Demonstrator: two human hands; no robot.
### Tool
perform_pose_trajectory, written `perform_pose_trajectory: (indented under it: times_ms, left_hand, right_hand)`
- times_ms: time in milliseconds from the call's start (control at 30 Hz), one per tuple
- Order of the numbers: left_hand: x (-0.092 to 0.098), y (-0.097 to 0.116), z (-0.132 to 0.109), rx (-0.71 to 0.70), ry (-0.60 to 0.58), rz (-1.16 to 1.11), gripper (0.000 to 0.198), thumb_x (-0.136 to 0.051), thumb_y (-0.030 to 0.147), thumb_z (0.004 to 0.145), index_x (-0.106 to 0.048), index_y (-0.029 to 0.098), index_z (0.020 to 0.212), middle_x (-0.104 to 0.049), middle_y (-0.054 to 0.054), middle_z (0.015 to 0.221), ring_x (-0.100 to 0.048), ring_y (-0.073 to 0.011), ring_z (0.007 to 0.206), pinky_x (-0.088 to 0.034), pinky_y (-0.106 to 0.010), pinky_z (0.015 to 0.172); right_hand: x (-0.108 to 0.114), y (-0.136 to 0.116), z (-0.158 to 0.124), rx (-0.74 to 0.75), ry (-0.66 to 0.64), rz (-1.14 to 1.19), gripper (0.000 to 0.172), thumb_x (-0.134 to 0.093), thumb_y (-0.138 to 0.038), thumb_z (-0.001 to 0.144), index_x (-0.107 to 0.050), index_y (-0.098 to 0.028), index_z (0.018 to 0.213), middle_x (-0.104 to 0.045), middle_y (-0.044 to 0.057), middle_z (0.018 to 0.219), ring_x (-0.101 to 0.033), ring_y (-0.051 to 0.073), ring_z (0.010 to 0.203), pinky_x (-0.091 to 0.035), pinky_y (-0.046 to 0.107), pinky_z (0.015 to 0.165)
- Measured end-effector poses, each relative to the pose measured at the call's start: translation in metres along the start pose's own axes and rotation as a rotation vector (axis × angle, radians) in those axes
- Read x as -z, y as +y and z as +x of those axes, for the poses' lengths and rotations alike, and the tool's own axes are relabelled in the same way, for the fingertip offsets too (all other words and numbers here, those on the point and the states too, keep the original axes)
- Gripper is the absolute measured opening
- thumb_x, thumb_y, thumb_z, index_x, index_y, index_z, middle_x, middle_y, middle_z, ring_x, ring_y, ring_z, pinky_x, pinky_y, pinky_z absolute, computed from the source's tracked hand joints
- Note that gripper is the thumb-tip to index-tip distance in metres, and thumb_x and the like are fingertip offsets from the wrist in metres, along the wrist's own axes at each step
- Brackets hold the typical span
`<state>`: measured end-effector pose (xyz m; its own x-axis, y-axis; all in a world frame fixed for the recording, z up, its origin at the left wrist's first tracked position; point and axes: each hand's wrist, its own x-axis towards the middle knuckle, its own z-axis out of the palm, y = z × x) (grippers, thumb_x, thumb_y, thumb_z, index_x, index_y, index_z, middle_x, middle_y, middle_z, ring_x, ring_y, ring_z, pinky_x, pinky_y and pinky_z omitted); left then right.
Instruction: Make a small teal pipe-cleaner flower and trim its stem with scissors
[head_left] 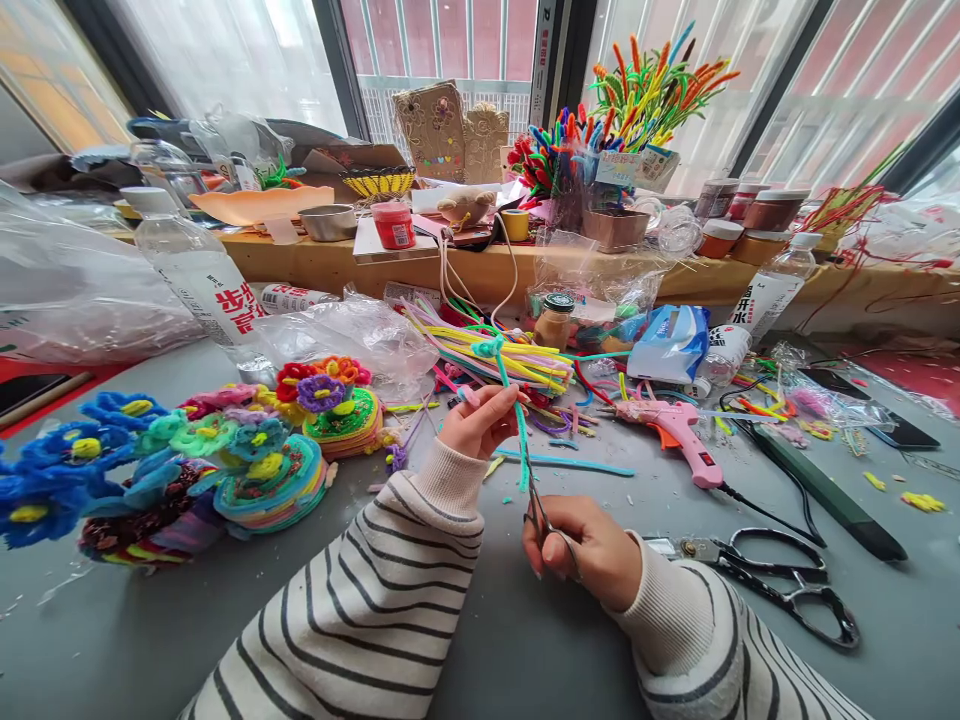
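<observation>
My left hand (pixel 476 420) is closed in a pinch on a teal pipe cleaner (pixel 519 430) whose top is curled into a small loop. The stem hangs down toward my right hand (pixel 581 548), which is closed on small dark scissors (pixel 536 500); their blades point up at the stem's lower end. Both sleeves are white with dark stripes. A pile of loose pipe cleaners (pixel 495 355) in yellow, pink and green lies just behind my left hand.
Finished pipe-cleaner flowers and coasters (pixel 225 460) lie at left. A pink glue gun (pixel 675 430), large black scissors (pixel 787 580), a tissue pack (pixel 671 342) and water bottles (pixel 199 270) sit on the grey table (pixel 150 630). A cluttered wooden shelf (pixel 315 260) runs along the window.
</observation>
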<state>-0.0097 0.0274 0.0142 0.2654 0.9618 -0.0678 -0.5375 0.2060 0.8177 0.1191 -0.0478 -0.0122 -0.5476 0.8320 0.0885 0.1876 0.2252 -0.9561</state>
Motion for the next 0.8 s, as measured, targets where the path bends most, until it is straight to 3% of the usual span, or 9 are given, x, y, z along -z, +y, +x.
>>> perform_pose_trajectory:
  times_ms: [167, 367, 500, 667, 800]
  left_hand:
    - [-0.0016, 0.0051, -0.0007, 0.007, 0.063, -0.055, 0.017, -0.071, 0.024, 0.045, -0.061, 0.014, 0.054, -0.051, 0.005, 0.044, -0.047, -0.0029, 0.041, -0.039, -0.012, 0.04]
    - [0.0023, 0.0054, 0.0022, -0.034, 0.127, -0.067, 0.016, -0.069, 0.026, 0.05, -0.061, 0.014, 0.057, -0.05, 0.005, 0.042, -0.046, -0.0029, 0.04, -0.041, -0.013, 0.041]
    - [0.0034, 0.0043, 0.0032, -0.027, 0.104, -0.063, 0.017, -0.069, 0.027, 0.05, -0.061, 0.014, 0.057, -0.051, 0.004, 0.044, -0.048, -0.0036, 0.041, -0.042, -0.014, 0.042]
    - [-0.0007, 0.0012, 0.0006, 0.02, 0.012, -0.035, 0.016, -0.069, 0.025, 0.05, -0.061, 0.013, 0.057, -0.049, 0.004, 0.045, -0.046, -0.0024, 0.041, -0.041, -0.012, 0.041]
    - [-0.0019, -0.001, -0.0004, 0.037, -0.044, -0.011, 0.016, -0.07, 0.024, 0.048, -0.061, 0.013, 0.054, -0.047, 0.005, 0.044, -0.046, -0.0021, 0.04, -0.04, -0.011, 0.039]
  right_hand:
    - [0.0002, 0.0073, -0.0007, -0.049, 0.06, 0.061, 0.055, -0.035, -0.063, 0.069, -0.043, -0.014, 0.045, -0.043, -0.001, 0.045, -0.033, 0.005, 0.035, -0.027, 0.02, 0.039]
    - [-0.0003, 0.0078, 0.0007, -0.07, 0.119, 0.052, 0.056, -0.04, -0.061, 0.068, -0.04, -0.013, 0.039, -0.037, -0.003, 0.037, -0.031, 0.003, 0.033, -0.026, 0.018, 0.036]
    - [-0.0003, 0.0097, 0.0002, -0.078, 0.049, 0.163, 0.059, -0.038, -0.066, 0.066, -0.047, -0.011, 0.045, -0.039, -0.002, 0.041, -0.033, 0.003, 0.031, -0.025, 0.016, 0.032]
    - [-0.0028, 0.0061, -0.0015, -0.079, -0.175, 0.298, 0.065, -0.035, -0.071, 0.061, -0.053, -0.008, 0.057, -0.043, -0.001, 0.042, -0.035, 0.003, 0.027, -0.026, 0.014, 0.025]
    - [-0.0034, 0.0012, -0.0028, -0.103, -0.19, 0.314, 0.071, -0.034, -0.075, 0.054, -0.052, -0.008, 0.066, -0.046, -0.001, 0.046, -0.038, 0.003, 0.029, -0.03, 0.013, 0.026]
